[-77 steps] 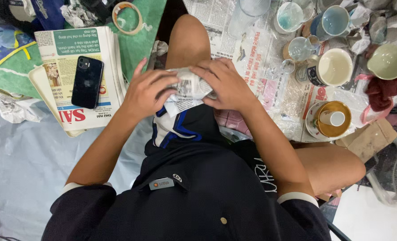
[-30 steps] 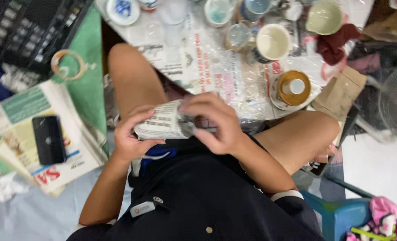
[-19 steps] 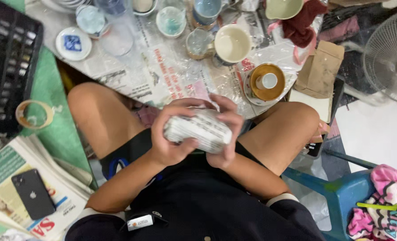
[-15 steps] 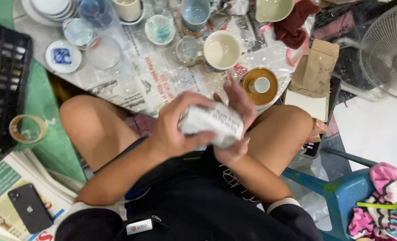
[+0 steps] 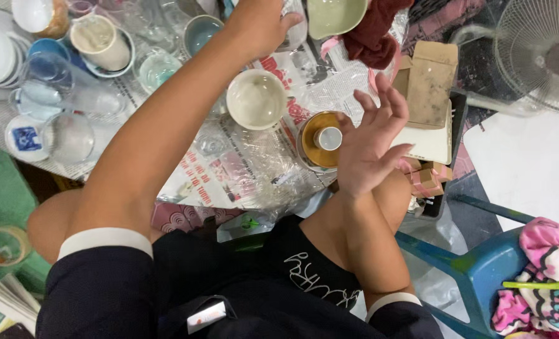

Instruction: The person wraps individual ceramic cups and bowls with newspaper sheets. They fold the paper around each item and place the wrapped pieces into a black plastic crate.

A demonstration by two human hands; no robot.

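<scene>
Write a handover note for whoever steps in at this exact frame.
Left hand: stretched to the far side of the crockery, its grip hidden.
Right hand: open, empty, beside the small white cup on its amber saucer.
White bowl and green bowl stand bare on the newspaper.
Done: nothing wrapped shows.
Left: every piece in view is bare.

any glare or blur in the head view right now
Head view: glare glints off the clear plastic sheet over the newspaper; the left hand at the top edge and the open right hand look slightly motion-soft; light is even, with soft shadows.
</scene>
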